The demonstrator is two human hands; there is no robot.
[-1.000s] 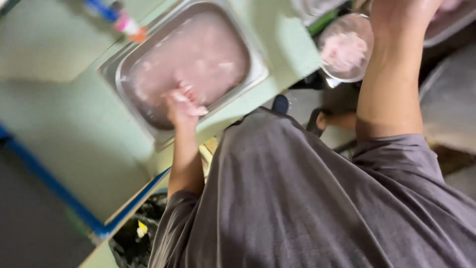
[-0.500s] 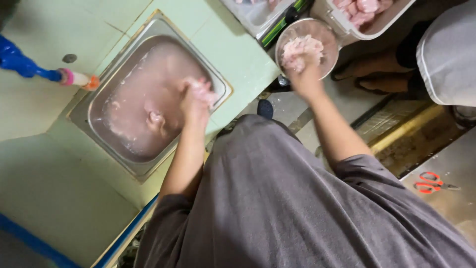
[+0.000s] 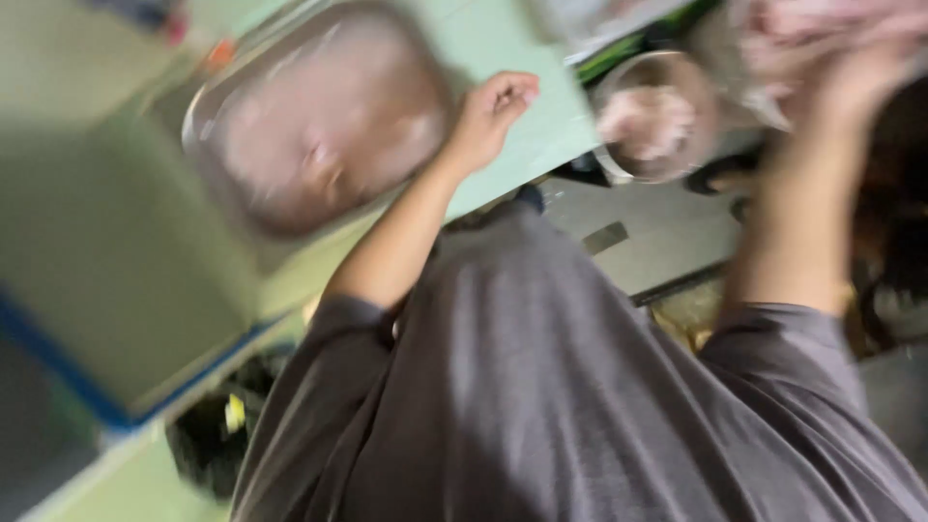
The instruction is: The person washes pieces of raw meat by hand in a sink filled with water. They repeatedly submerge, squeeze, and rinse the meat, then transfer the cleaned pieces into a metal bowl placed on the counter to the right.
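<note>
Left hand: the left hand (image 3: 491, 114) is loosely curled with nothing in it, over the pale green counter (image 3: 522, 145), just right of the metal tray (image 3: 319, 126) of murky pink liquid.
Right hand: the right hand (image 3: 851, 68) is raised and blurred; its grip cannot be told.
Bowl: the round metal bowl (image 3: 650, 121) of pink pieces lies between the hands, below the right one.
Nearer hand: the right seems closer to the bowl.
Tray axis: runs lower left to upper right.
</note>
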